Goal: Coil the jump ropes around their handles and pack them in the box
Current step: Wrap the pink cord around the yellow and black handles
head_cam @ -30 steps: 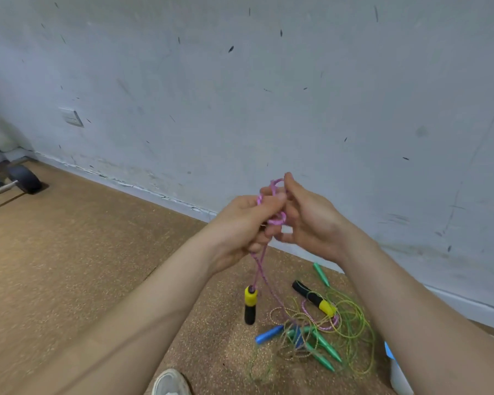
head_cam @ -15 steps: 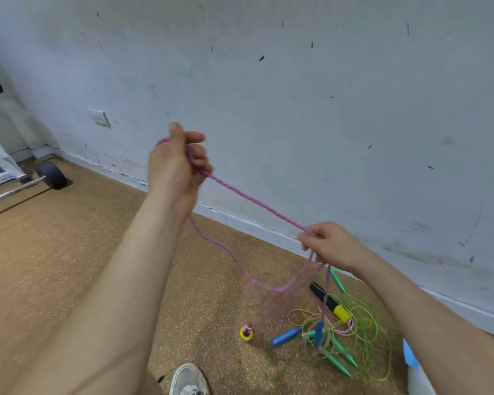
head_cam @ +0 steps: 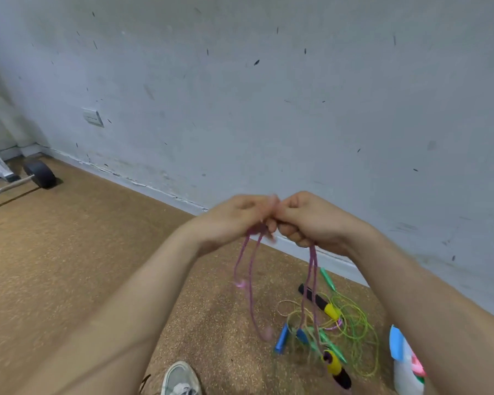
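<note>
My left hand point(head_cam: 234, 220) and my right hand point(head_cam: 311, 220) meet in front of me, both gripping a pink jump rope point(head_cam: 250, 283). Loops of it hang down from each fist. One yellow-and-black handle point(head_cam: 335, 369) dangles low on the right strands; the other yellow-and-black handle point(head_cam: 322, 303) lies on the floor. Beneath lies a tangle of green ropes point(head_cam: 357, 326) with green handles point(head_cam: 327, 277) and a blue handle point(head_cam: 281, 339). The box point(head_cam: 405, 363), white with blue and pink print, shows partly at the lower right behind my right forearm.
A grey wall point(head_cam: 268, 95) runs along the cork floor point(head_cam: 69, 252). A barbell with a black plate point(head_cam: 39, 173) lies at the far left. My shoe point(head_cam: 180, 379) shows at the bottom edge.
My hands were spread apart, the left raised high drawing out the rope; now they have come together again, and the hanging handle has swung to the right.
</note>
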